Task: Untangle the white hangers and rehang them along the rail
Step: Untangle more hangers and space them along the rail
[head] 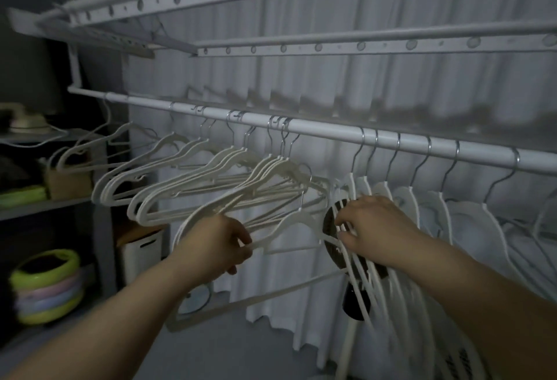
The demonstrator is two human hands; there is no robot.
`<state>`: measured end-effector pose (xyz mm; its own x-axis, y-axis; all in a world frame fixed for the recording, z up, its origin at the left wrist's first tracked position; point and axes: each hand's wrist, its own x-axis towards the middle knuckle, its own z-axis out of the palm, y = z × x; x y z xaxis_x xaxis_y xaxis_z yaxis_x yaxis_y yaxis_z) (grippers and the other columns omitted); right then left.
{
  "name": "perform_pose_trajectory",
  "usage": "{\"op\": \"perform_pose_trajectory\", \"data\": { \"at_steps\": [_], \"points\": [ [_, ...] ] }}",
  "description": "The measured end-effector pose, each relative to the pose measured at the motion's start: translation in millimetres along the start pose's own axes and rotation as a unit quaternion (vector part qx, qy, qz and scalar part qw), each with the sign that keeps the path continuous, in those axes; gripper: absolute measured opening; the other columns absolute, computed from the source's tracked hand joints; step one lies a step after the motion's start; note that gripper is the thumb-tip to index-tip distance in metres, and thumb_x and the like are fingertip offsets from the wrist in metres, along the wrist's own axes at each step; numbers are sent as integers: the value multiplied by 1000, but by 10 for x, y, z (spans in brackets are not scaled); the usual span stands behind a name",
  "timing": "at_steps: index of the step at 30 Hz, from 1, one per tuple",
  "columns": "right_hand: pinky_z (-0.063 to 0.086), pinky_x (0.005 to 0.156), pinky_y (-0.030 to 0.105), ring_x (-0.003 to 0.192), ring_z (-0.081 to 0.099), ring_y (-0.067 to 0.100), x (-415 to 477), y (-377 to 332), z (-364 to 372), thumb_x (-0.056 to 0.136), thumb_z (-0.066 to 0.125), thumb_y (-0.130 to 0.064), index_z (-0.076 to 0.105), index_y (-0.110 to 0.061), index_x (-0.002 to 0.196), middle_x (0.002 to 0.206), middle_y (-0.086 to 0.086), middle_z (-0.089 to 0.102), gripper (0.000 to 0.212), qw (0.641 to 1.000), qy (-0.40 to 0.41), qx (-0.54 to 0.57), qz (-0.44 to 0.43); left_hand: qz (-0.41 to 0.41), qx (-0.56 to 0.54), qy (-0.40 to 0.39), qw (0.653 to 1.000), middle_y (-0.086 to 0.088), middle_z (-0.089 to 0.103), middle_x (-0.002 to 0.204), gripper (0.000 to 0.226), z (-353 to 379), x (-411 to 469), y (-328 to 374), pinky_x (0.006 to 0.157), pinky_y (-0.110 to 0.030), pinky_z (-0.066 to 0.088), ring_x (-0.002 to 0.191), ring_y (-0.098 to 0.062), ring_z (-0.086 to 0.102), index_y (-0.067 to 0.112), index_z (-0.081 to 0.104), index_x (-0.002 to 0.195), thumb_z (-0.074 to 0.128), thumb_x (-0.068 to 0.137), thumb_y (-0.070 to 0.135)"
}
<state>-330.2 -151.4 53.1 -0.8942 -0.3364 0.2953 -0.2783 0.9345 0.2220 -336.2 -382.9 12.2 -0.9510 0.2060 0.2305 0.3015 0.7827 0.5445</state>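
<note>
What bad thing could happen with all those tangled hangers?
1. The left hand grips a loose hanger whose hook is off the rail and seems caught in the tilted bunch. Tugging might pull others down.
2. The right hand curls its fingers round strands of the hanging row, so they could get pinched.

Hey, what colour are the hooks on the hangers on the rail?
Silver, shiny metal; the head view shows the hooks best along the rail's right half.
</note>
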Motion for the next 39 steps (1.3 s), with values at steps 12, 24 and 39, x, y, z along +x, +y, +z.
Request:
{"op": "perform_pose_trajectory", "data": {
  "at_steps": [12,24,39],
  "points": [
    [28,100,25,127,37,17,-206,-794,-238,92,47,-39,48,-21,130,135,-3,50,43,995,8,46,-86,16,-22,52,998,29,57,41,18,-500,-1147,-420,45,-3,40,46,7,58,31,59,73,69,78,17],
    [34,52,19,54,41,11,-570,-2012,-544,85,62,-23,63,-10,68,60,3,48,21,878,-165,444,-72,-54,-87,61,993,5,68,58,18,-1108,-2295,-1012,53,-9,46,58,-3,61,27,69,67,71,75,11],
    [42,32,16,24,39,3,-960,-2429,-576,88,49,-1,56,-12,89,31,-5,44,13,829,-105,537,116,25,-160,-42,986,16,63,76,17,-719,-2491,-752,69,-10,45,69,7,60,32,61,71,58,86,26]
  ]
}}
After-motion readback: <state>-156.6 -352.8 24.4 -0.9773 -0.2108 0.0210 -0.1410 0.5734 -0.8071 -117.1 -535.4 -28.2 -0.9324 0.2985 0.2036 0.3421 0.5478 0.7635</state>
